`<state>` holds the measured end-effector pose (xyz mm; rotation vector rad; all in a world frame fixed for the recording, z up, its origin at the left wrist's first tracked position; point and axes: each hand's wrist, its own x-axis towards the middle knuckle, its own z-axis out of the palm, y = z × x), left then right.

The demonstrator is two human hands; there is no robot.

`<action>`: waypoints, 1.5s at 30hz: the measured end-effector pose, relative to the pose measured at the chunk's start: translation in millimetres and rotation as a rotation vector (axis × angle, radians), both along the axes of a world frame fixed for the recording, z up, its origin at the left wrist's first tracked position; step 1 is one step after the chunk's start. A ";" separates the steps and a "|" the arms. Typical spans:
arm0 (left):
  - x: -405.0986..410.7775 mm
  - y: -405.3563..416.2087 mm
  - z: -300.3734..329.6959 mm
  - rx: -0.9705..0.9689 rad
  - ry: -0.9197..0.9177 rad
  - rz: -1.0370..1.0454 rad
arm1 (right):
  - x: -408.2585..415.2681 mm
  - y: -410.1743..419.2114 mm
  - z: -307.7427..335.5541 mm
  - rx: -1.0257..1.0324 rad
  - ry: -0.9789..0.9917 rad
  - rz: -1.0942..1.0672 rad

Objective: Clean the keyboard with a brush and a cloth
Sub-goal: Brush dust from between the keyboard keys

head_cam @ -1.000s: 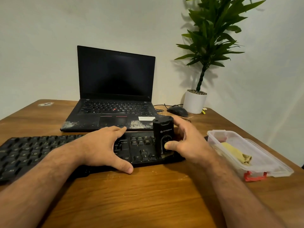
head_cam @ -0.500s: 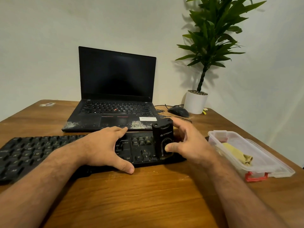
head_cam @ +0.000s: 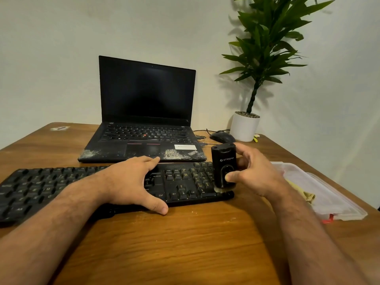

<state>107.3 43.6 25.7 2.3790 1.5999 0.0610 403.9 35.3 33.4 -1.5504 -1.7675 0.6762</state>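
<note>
We see a long, flat black keyboard (head_cam: 86,186) lying across a wooden desk (head_cam: 185,243) whose warm brown top has a streaked grain and a few pale crumbs just in front of the keyboard's near edge. The keys are low matte squares with faint pale legends, and they look dull and dusty.

Our left hand (head_cam: 131,182) lies flat over the middle of the keyboard, fingers straight and spread, the thumb reaching over the near edge onto the wood.

Our right hand (head_cam: 253,175) grips a black brush (head_cam: 224,167), a boxy upright plastic block with rounded corners, pale lettering on its face and an oval recess under the thumb. The thumb presses the front face while the fingers curl round the back. A short tuft of pale bristles shows at its base, touching the number pad at the keyboard's right end.

Beyond the keyboard stands an open black laptop (head_cam: 144,120) with a dark screen and whitish scuffed patches on its palm rest. A black mouse (head_cam: 222,137) and a white cylindrical pot holding a leafy green plant (head_cam: 244,126) sit behind on the right. To the right of the hand, a clear plastic container (head_cam: 329,194) with red clips holds a crumpled yellowish cloth (head_cam: 306,195).
</note>
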 end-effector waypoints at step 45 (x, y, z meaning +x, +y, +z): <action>-1.5 1.6 -0.8 0.005 0.004 -0.006 | -6.8 -5.3 1.0 -0.013 0.103 0.064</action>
